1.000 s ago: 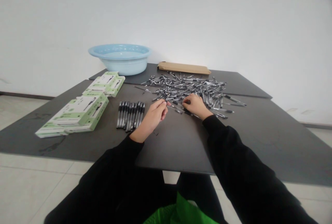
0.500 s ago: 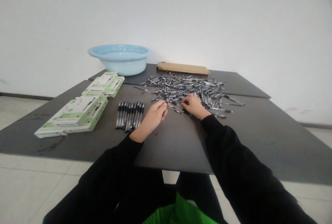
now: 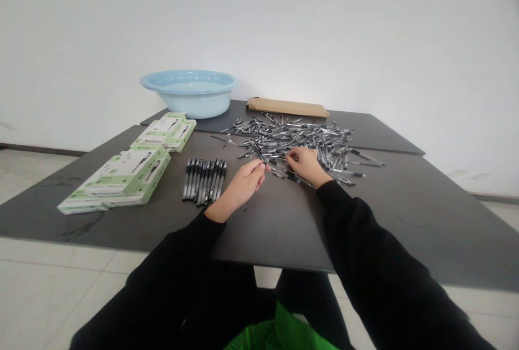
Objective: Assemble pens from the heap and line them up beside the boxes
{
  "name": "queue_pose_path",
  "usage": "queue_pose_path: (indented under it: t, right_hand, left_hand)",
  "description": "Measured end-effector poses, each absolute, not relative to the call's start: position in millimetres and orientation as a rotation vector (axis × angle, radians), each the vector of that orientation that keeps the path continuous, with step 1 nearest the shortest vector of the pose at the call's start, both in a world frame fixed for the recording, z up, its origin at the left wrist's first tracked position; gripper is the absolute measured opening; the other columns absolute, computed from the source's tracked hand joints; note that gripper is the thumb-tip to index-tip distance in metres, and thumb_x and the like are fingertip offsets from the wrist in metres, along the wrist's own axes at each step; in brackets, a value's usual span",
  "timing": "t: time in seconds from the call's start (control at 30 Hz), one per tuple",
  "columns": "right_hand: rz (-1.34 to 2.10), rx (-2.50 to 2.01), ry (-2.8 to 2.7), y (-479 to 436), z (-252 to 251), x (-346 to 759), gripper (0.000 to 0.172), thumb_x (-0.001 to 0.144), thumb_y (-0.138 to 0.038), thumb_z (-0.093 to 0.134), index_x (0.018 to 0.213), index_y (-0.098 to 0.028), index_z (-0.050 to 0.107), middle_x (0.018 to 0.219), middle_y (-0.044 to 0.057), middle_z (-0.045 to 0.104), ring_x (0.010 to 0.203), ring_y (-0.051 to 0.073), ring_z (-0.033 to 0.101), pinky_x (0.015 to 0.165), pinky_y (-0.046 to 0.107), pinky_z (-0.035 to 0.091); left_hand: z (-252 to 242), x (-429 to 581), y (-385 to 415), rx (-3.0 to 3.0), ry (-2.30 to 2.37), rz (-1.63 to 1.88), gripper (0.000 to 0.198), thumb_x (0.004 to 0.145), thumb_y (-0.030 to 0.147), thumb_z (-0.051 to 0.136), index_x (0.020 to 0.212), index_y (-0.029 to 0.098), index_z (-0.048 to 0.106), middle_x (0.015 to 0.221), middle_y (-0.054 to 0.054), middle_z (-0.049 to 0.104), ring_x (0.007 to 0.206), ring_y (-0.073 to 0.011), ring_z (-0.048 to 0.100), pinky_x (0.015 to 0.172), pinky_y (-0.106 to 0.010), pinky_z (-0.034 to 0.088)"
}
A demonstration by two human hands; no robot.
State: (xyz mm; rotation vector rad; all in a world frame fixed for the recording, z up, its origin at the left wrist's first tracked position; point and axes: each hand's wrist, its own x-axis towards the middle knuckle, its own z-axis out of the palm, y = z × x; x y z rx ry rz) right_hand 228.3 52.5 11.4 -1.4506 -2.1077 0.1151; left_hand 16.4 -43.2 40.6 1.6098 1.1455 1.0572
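Note:
My left hand [image 3: 245, 183] is closed around a pen [image 3: 258, 151] whose dark end sticks up past the fingers toward the pile. At the near edge of the heap of black-and-clear pens [image 3: 300, 136], my right hand [image 3: 304, 165] has its fingers pinched together; what lies between the fingertips is hidden among the pens. To the left of my left hand, a row of pens [image 3: 204, 180] lies side by side on the dark table [image 3: 267, 231].
Green-and-white pen boxes [image 3: 121, 174] are stacked on the left. Behind them stands a light blue basin [image 3: 194, 102]. A flat brown cardboard piece [image 3: 287, 107] lies at the back, beyond the heap, near the white wall.
Both hands stay almost in place. My left hand has shifted slightly, with the pen in it. The small shift of the whole scene comes from the camera.

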Motion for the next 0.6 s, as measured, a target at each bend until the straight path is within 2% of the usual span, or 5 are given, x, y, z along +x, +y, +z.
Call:
queue_pose_path:
  t: [0.1, 0.2, 0.27, 0.43, 0.6]
  right_hand:
    - [0.334, -1.383, -1.957, 54, 14, 230, 0.019, 0.082, -0.034, 0.057, 0.076, -0.018, 0.065, 0.073, 0.005, 0.069, 0.071, 0.019, 0.061, 0.074, 0.033, 0.040]
    - [0.619, -1.273, -1.788, 54, 17, 229, 0.021, 0.077, -0.038, 0.063, 0.073, -0.018, 0.064, 0.067, 0.003, 0.066, 0.062, 0.016, 0.057, 0.061, 0.029, 0.039]
    - [0.810, -1.168, -1.694, 52, 20, 227, 0.024, 0.073, -0.040, 0.069, 0.073, -0.017, 0.066, 0.067, 0.003, 0.066, 0.061, 0.015, 0.056, 0.060, 0.028, 0.040]
    - [1.226, -0.876, -1.589, 46, 28, 222, 0.029, 0.069, -0.043, 0.078, 0.084, -0.018, 0.072, 0.076, 0.002, 0.070, 0.068, 0.014, 0.059, 0.070, 0.029, 0.045]
    - [1.323, -0.847, -1.698, 37, 34, 221, 0.033, 0.069, -0.045, 0.080, 0.087, -0.018, 0.074, 0.074, 0.001, 0.069, 0.067, 0.013, 0.058, 0.067, 0.028, 0.044]
  left_hand:
    - [39, 17, -43, 1.664, 1.161, 1.015, 0.026, 0.094, 0.034, 0.037, 0.088, 0.017, 0.056, 0.060, 0.006, 0.045, 0.048, -0.0092, 0.042, 0.050, -0.023, 0.033]
    - [36, 17, -43, 1.720, 1.172, 0.976, 0.024, 0.094, 0.034, 0.039, 0.085, 0.018, 0.055, 0.060, 0.006, 0.047, 0.048, -0.0095, 0.043, 0.051, -0.023, 0.034]
    - [34, 16, -42, 1.753, 1.178, 0.957, 0.024, 0.094, 0.034, 0.039, 0.082, 0.019, 0.053, 0.060, 0.005, 0.047, 0.049, -0.0098, 0.043, 0.052, -0.024, 0.034]
    - [32, 15, -42, 1.824, 1.179, 0.911, 0.025, 0.094, 0.035, 0.040, 0.077, 0.019, 0.050, 0.059, 0.005, 0.048, 0.051, -0.0107, 0.044, 0.053, -0.024, 0.034]
    - [31, 15, -41, 1.839, 1.174, 0.889, 0.025, 0.094, 0.035, 0.039, 0.080, 0.020, 0.051, 0.058, 0.005, 0.048, 0.051, -0.0111, 0.045, 0.053, -0.024, 0.035]
